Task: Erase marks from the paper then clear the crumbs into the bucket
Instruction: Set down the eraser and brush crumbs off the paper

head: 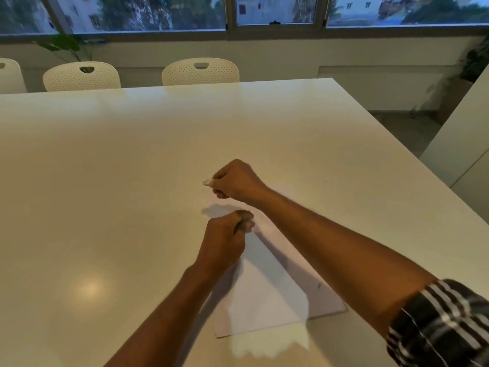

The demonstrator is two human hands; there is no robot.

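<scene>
Paper (267, 295): one white sheet, lying flat on the table (119, 168) toward its near edge, skewed to that edge, its far end running under both hands; one small dark mark showed near the sheet's right edge, other marks too faint to tell. Eraser (207, 182): small pale piece, pinched at the fingertips of the right hand (235, 181), fingers curled round it, held at or just past the sheet's far end; whether it touched the surface could not be told. Left hand (225, 239): fist-like, fingers curled, set at the sheet's left edge; whether it pinched the paper or only pressed it could not be told. Crumbs: none discernible. Bucket: not in view. Right sleeve (444, 324): plaid, rolled, forearm crossing over the sheet. Surroundings: white chairs (200, 71) along the table's far edge, windows (275, 9) beyond. Risks, as judged: the sheet, held only at one edge, could buckle, crease or tear if the eraser were pushed toward the holding hand; a loose hold could let it slide on the glossy top; the crossing forearm could drag and smear marks or scatter crumbs; pale crumbs on a pale table could be missed; with no bucket near, sweeping could spill crumbs to the floor.
</scene>
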